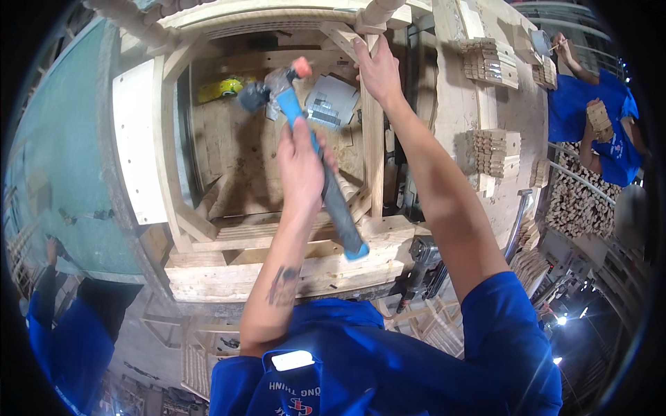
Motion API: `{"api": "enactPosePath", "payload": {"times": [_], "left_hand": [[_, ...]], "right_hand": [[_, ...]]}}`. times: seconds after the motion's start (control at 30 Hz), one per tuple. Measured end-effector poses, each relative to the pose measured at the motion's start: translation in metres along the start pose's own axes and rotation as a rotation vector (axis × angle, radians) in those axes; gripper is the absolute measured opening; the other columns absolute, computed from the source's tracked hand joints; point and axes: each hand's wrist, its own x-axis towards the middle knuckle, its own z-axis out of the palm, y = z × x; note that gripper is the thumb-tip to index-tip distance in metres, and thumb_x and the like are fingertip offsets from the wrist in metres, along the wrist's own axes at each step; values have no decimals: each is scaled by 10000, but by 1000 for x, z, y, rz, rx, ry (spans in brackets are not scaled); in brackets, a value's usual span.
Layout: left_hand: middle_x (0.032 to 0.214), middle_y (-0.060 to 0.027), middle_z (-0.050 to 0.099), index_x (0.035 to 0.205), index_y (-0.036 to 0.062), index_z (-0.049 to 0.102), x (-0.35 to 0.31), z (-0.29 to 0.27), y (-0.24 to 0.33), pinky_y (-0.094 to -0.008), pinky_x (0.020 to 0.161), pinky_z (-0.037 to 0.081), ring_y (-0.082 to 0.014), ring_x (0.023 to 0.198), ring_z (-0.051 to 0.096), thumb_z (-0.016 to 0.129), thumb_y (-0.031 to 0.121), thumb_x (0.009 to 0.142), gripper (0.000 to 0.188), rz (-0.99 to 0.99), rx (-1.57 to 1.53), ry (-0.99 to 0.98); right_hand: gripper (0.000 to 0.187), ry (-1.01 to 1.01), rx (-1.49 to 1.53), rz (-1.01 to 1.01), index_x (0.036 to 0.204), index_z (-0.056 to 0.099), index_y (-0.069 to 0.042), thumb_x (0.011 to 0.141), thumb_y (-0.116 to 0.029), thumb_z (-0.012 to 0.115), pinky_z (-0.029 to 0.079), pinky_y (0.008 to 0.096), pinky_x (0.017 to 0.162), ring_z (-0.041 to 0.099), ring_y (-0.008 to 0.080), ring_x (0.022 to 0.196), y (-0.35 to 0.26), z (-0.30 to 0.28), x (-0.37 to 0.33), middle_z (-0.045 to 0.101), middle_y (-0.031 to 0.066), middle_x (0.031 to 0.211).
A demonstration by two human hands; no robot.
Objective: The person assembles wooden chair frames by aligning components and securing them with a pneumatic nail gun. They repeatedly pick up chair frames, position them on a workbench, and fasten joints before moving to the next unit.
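Note:
My left hand [302, 163] is closed round the blue and grey handle of a mallet [338, 201]. The mallet's head, with one black and one red face, is raised over the inside of a wooden frame [375, 152] and is slightly blurred. At the frame's far right corner, my right hand [380, 73] grips a short slanted corner brace [340, 39], beside a turned wooden leg [378, 12]. Part of its fingers is hidden behind the wood. Another slanted brace [195, 222] sits at the near left corner.
Inside the frame lie a yellow-green tape measure [229, 87] and a white piece with grey tape [331, 104]. Stacks of shaped wooden pieces [489, 62] stand on the right board. A nail gun [423, 260] is near the front edge. People in blue work at right [596, 132] and left [69, 333].

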Motion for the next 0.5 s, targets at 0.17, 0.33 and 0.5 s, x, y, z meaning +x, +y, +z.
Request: {"api": "enactPosePath", "payload": {"times": [0.17,0.33,0.5], "left_hand": [[790,-24,521,1014,90,420,56,35,-14,-298,466,475,-117,535,517,406,337,1125,271,118,-132,90],[747,-33,498,1022,85,396,78,64,-22,-311,424,469,-123,475,502,404,296,1123,234,57,59,22],[792,-9,509,1047,103,401,76,57,-33,-287,470,453,-107,544,500,432,317,1118,227,49,-57,84]], "right_hand": [[627,-61,90,138,1374,512,-16,993,-510,583,603,363,656,742,247,760,-24,-6,-8,717,178,962],[593,86,40,-79,1397,512,-35,992,-464,581,565,434,752,732,319,733,-15,0,-5,711,179,832],[582,25,47,58,1391,549,-59,1006,-495,543,512,448,924,705,393,964,-21,-6,-8,726,207,1078]]}}
